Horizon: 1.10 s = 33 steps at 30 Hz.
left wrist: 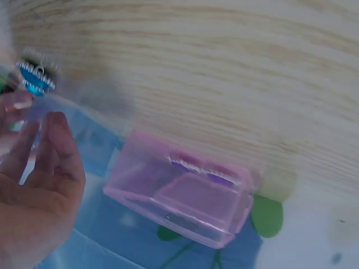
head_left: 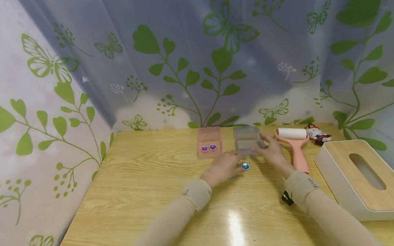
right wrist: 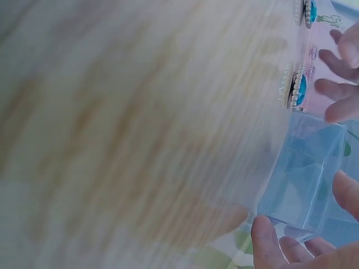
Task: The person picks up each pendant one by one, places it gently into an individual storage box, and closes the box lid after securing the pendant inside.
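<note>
One clear box [head_left: 245,142], angled away leftward, right fingers [right wrist: 265,238] touching

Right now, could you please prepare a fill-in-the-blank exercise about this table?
1. The number of purple pieces in the pink box is ____.
2. The gems beside the left hand are coloured ____.
3. The hand nearer to the roller is the person's ____ one.
4. In the head view, the pink box is ____ of the clear box.

Answers: two; blue; right; left.
</note>
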Available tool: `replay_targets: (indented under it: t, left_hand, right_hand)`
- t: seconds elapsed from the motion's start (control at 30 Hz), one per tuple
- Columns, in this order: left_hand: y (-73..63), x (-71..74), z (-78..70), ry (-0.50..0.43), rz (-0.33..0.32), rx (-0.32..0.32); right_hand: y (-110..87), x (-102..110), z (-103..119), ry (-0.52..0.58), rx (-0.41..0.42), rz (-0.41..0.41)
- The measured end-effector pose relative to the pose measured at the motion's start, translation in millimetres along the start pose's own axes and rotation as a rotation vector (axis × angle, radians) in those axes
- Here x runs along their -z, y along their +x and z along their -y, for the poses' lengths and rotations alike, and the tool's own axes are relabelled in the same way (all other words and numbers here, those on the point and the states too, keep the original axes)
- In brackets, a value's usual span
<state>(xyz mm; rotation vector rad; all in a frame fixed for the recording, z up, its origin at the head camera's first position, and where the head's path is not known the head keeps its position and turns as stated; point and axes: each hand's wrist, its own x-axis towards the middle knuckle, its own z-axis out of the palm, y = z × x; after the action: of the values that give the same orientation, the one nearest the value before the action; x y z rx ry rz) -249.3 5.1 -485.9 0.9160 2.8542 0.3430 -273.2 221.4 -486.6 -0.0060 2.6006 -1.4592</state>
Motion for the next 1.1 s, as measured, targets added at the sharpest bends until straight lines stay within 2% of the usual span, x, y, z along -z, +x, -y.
replay_targets:
  t: [0.17, 0.5, 0.77, 0.97, 1.1]
  left_hand:
    - [7.2, -7.2, -7.4, 0.119, 0.000, 0.006]
    - [15.2, -16.7, -12.5, 0.179, 0.044, 0.077]
    - [16.8, -21.0, -15.4, 0.273, -0.005, 0.069]
    - [16.8, -20.7, -14.1, 0.270, -0.024, 0.061]
    - [13.9, -18.0, -13.5, 0.201, -0.010, 0.059]
  right_hand:
    - [1.2, 1, -2, 0.000, 0.008, 0.006]
    - [1.0, 0, -2, 0.005, 0.015, 0.007]
    - [0.8, 1, -4, 0.066, 0.042, 0.018]
    - [1.1, 1, -6, 0.108, 0.055, 0.020]
    - [1.2, 1, -7, 0.113, 0.054, 0.020]
